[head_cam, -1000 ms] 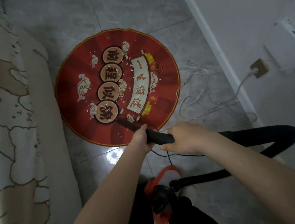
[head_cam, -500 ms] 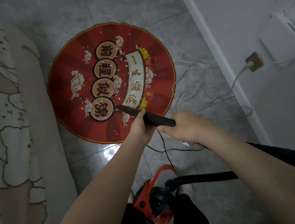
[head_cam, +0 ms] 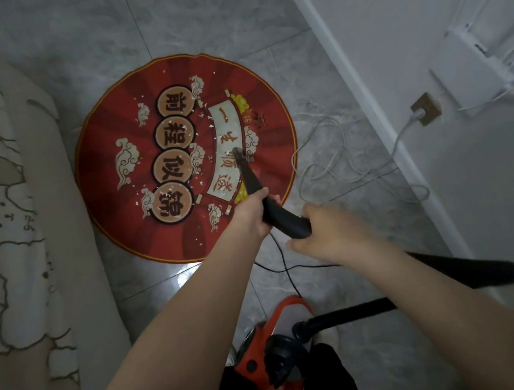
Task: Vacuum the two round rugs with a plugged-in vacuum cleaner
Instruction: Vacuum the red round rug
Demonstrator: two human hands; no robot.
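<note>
A round red rug (head_cam: pixel 106 163) with printed characters and small white scraps on it lies on the grey tile floor. The black vacuum nozzle (head_cam: pixel 248 176) points up and left, its tip on the white banner print near the rug's middle right. My left hand (head_cam: pixel 250 217) grips the nozzle low down. My right hand (head_cam: pixel 327 231) holds the curved black tube just behind it. A black hose (head_cam: pixel 458 272) loops right and back to the red and black vacuum body (head_cam: pixel 278 354) on the floor between my legs. Only one rug is in view.
A bed with a cream patterned cover (head_cam: pixel 6 230) lines the left side. A white wall with a skirting board (head_cam: pixel 364 100) runs along the right, with a socket and white plug (head_cam: pixel 425 108). White cables (head_cam: pixel 343 162) lie coiled by the rug; a thin black cord (head_cam: pixel 286 270) crosses the floor.
The nozzle tip has swept from the rug's lower middle up and right onto the white banner. Both hands moved forward with it, and the hose loop shifted.
</note>
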